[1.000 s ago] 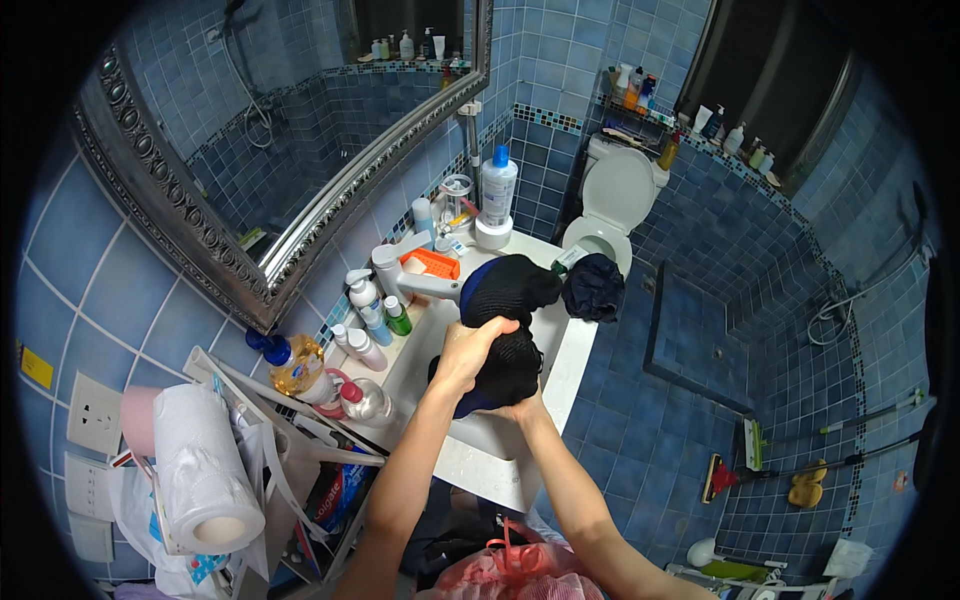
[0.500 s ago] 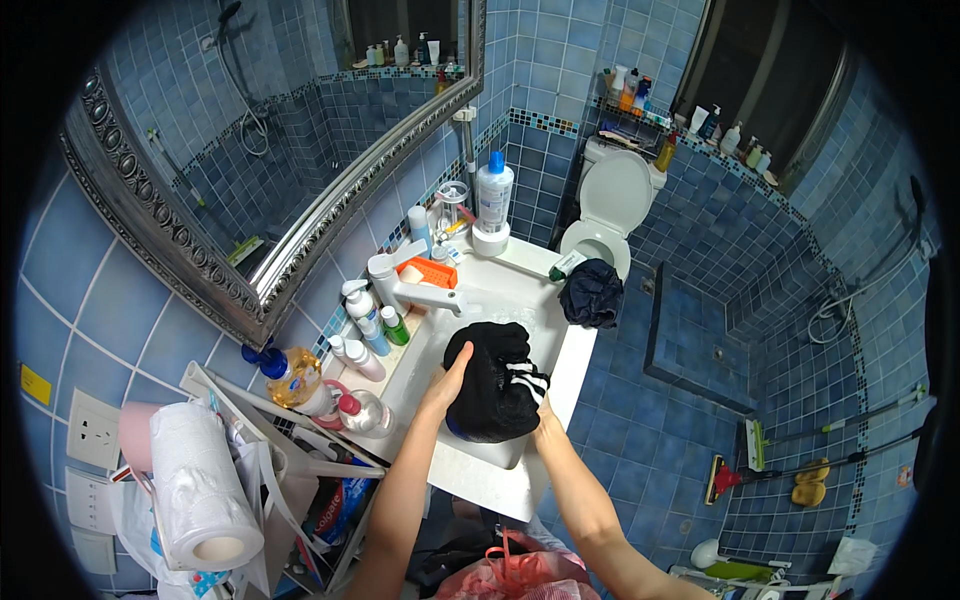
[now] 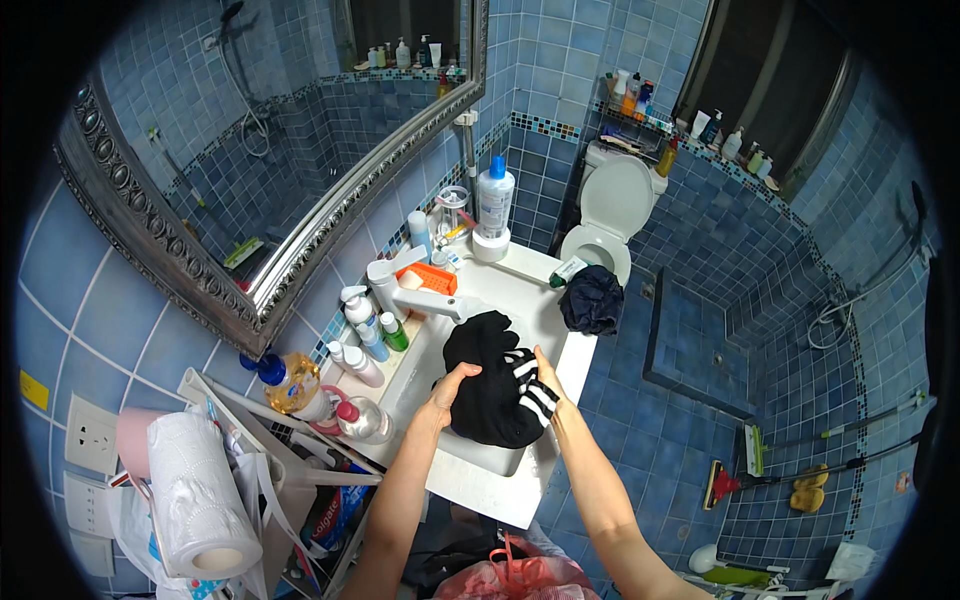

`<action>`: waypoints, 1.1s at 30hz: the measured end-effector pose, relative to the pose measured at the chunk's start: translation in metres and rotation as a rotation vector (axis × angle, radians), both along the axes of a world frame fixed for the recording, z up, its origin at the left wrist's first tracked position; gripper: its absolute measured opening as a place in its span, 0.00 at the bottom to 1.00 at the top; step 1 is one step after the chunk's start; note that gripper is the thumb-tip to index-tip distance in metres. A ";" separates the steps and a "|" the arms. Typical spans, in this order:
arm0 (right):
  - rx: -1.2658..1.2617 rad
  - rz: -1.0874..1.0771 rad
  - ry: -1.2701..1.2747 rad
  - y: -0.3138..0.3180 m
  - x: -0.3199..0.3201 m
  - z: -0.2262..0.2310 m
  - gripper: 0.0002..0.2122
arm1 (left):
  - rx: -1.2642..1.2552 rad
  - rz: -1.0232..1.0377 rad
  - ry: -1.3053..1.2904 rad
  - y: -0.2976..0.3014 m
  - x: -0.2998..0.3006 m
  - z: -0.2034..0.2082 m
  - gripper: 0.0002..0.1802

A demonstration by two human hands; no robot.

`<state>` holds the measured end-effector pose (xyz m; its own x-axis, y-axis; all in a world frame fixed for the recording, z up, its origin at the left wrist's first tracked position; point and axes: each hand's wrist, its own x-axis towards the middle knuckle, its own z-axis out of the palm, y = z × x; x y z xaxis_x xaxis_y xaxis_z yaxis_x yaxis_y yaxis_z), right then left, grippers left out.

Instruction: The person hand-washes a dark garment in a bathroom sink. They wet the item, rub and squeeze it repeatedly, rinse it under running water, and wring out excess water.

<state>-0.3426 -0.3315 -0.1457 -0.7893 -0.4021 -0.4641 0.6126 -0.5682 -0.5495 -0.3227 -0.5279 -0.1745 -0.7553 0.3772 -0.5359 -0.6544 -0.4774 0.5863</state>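
Note:
A bunched black garment with white stripes (image 3: 490,395) is held over the white sink (image 3: 408,395). My left hand (image 3: 447,395) grips its left side, thumb lying on top and the other fingers hidden under the cloth. On the striped right side, my right hand (image 3: 549,378) is closed round the fabric, with most of its fingers out of sight. The white faucet (image 3: 425,300) reaches over the basin just beyond the garment. Water in the basin is partly hidden by the cloth.
Several bottles (image 3: 362,368) line the counter left of the sink. An orange soap dish (image 3: 432,279) lies behind the faucet. On the sink's right edge rests a dark bundled cloth (image 3: 592,300). A paper roll (image 3: 203,495) stands at lower left; a toilet (image 3: 612,200) is beyond.
The garment has turned in my hands, so more white stripes show on its right side. My right hand has moved up along that side.

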 end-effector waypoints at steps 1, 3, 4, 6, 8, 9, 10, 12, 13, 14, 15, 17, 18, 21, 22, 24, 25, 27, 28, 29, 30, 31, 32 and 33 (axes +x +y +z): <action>0.022 -0.009 0.057 0.003 -0.002 -0.011 0.21 | 0.006 -0.014 0.021 0.002 -0.004 0.001 0.21; -0.008 -0.022 0.167 0.011 -0.002 -0.029 0.22 | 0.018 -0.038 0.065 0.005 -0.011 0.010 0.13; -0.048 -0.025 0.106 0.005 0.001 -0.024 0.24 | -0.019 -0.033 0.094 0.002 -0.012 0.012 0.13; -0.194 -0.090 0.054 -0.004 0.005 -0.018 0.26 | -0.095 -0.021 0.150 -0.005 -0.013 0.016 0.12; -0.265 -0.074 0.073 -0.002 0.003 -0.022 0.28 | -0.066 -0.038 0.203 -0.004 -0.017 0.019 0.08; -0.280 -0.061 0.080 -0.004 0.004 -0.025 0.28 | -0.052 -0.046 0.230 -0.004 -0.017 0.020 0.07; -0.293 -0.050 0.089 -0.004 0.005 -0.026 0.29 | -0.057 -0.054 0.231 -0.004 -0.019 0.023 0.07; -0.228 0.002 0.066 -0.003 -0.001 -0.037 0.29 | -0.067 -0.072 0.233 -0.003 -0.020 0.028 0.07; -0.230 0.024 0.071 -0.004 -0.003 -0.038 0.29 | -0.101 -0.074 0.222 -0.003 -0.017 0.030 0.07; -0.231 0.044 0.077 -0.005 -0.004 -0.039 0.28 | -0.134 -0.076 0.211 -0.001 -0.015 0.033 0.08; -0.182 0.040 0.111 -0.004 -0.005 -0.040 0.29 | -0.166 -0.080 0.201 0.001 -0.014 0.033 0.08; -0.089 0.040 0.185 -0.009 -0.006 -0.034 0.29 | -0.222 -0.047 0.171 -0.001 -0.009 0.025 0.09; -0.058 0.051 0.186 -0.009 -0.005 -0.036 0.29 | -0.249 -0.031 0.157 -0.001 -0.007 0.019 0.10; 0.058 0.137 0.185 -0.004 -0.003 -0.038 0.33 | -0.273 0.003 0.233 -0.006 -0.004 -0.006 0.13; 0.068 0.118 0.171 -0.008 0.002 -0.031 0.33 | -0.249 -0.009 0.208 -0.009 -0.001 -0.014 0.13; 0.088 0.080 0.150 -0.018 0.012 -0.010 0.33 | -0.204 -0.033 0.164 -0.015 0.002 -0.020 0.13; 0.135 0.038 0.094 -0.011 0.010 -0.013 0.30 | -0.140 -0.054 0.127 -0.005 0.004 -0.006 0.13; -0.073 0.179 0.176 0.016 -0.007 -0.048 0.27 | -0.106 -0.028 0.136 0.007 0.005 -0.002 0.14; -0.177 0.249 0.212 0.027 -0.013 -0.062 0.26 | -0.089 -0.017 0.136 0.012 0.006 -0.002 0.15; 0.021 0.119 0.136 0.005 -0.001 -0.033 0.23 | -0.065 -0.046 0.123 0.003 0.011 -0.008 0.18; 0.033 0.095 0.124 -0.009 0.008 -0.018 0.22 | -0.109 -0.049 0.121 -0.006 0.014 -0.014 0.19; 0.057 0.049 0.121 -0.011 0.014 -0.004 0.21 | -0.141 -0.072 0.130 -0.005 0.014 -0.012 0.19; 0.081 0.004 0.116 -0.013 0.017 0.001 0.20 | -0.174 -0.096 0.139 -0.004 0.013 -0.009 0.19; 0.085 -0.066 0.092 -0.017 0.016 -0.001 0.20 | -0.211 -0.128 0.127 -0.005 0.011 -0.006 0.20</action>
